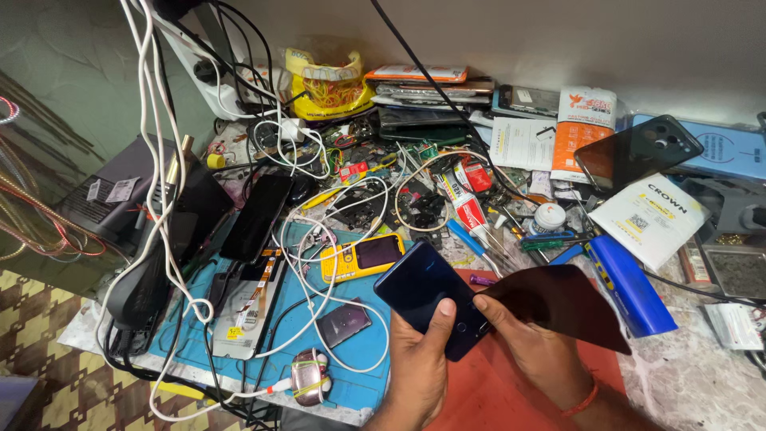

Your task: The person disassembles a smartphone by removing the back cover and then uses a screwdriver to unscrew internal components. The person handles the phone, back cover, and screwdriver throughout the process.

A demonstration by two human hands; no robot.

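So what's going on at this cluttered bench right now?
A person holds a dark blue phone back side up in the left hand, thumb on its lower edge. The right hand holds a thin dark sheet beside it, thumb near the phone's corner. Both are above a red mat. Around them lie a yellow phone, white cables, tubes, tools and another dark phone on a blue mat.

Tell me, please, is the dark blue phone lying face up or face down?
Face down: the dark blue phone shows its glossy back, not a screen.
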